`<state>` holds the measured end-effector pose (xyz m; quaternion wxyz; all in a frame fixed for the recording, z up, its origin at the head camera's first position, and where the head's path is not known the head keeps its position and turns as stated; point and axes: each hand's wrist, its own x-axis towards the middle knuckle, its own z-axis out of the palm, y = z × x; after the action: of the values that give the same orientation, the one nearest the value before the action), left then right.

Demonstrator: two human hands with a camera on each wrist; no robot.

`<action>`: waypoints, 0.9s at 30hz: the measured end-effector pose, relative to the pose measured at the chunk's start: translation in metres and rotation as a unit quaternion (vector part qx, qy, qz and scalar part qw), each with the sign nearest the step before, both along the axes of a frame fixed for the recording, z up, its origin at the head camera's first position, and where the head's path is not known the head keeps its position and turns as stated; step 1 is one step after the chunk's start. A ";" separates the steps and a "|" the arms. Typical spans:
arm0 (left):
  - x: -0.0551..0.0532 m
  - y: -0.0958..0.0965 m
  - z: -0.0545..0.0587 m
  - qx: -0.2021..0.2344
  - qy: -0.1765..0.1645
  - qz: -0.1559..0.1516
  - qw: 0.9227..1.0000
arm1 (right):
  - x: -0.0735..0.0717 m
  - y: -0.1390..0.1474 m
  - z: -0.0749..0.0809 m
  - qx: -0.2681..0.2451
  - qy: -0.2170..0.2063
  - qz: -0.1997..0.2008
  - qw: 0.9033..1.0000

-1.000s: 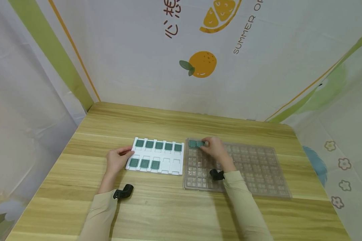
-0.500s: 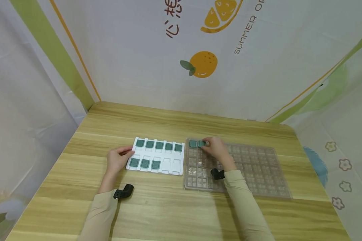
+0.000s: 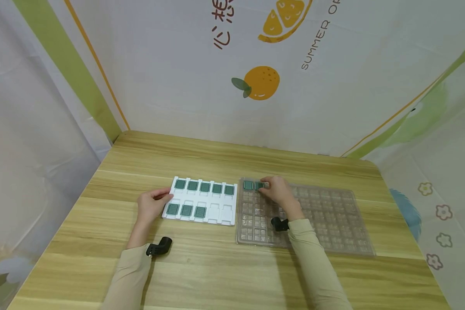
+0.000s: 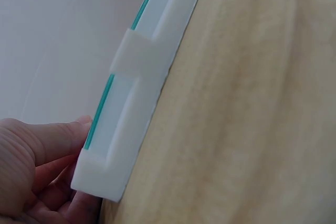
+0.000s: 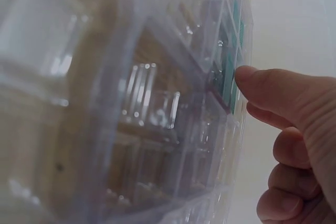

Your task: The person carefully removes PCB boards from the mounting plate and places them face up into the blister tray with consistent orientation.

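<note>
My left hand (image 3: 151, 206) grips the left edge of a white tray (image 3: 215, 199), thumb on top. Green square chips fill the tray's far row. Several more, such as one chip (image 3: 199, 212), lie in the near row, whose two right pockets are bare. At the far left corner of a clear compartment tray (image 3: 325, 215), my right hand (image 3: 279, 192) pinches the right edge of a green chip (image 3: 258, 185) lying in its compartment. Another green chip (image 3: 248, 185) sits in the corner compartment to its left. The right wrist view shows the thumb against the chip's edge (image 5: 232, 87).
Both trays lie nearly side by side on a wooden table (image 3: 201, 271). A printed curtain (image 3: 170, 77) hangs behind the table's far edge. Black camera mounts (image 3: 159, 246) stick out from both wrists.
The chip at my right hand has gone from tilted to lying flat in the compartment beside the corner one. My left hand keeps its hold on the white tray.
</note>
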<state>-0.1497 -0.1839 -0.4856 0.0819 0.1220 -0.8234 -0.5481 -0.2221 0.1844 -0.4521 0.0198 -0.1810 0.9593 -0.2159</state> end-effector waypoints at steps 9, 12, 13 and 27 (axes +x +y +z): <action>0.000 0.000 0.000 -0.002 0.001 0.000 1.000 | 0.002 -0.001 0.002 -0.007 0.012 -0.001 1.000; 0.000 0.000 0.000 -0.006 0.001 0.001 1.000 | 0.003 -0.002 0.001 -0.006 0.011 -0.004 1.000; 0.000 0.000 0.000 -0.007 0.001 0.001 1.000 | 0.003 -0.002 0.001 -0.006 0.010 -0.005 1.000; 0.000 0.001 0.002 0.007 0.010 0.003 1.000 | 0.006 -0.004 0.001 -0.024 0.014 -0.003 1.000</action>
<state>-0.1494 -0.1827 -0.4837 0.0908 0.1197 -0.8183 -0.5547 -0.2164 0.1807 -0.4514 0.0014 -0.1817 0.9545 -0.2364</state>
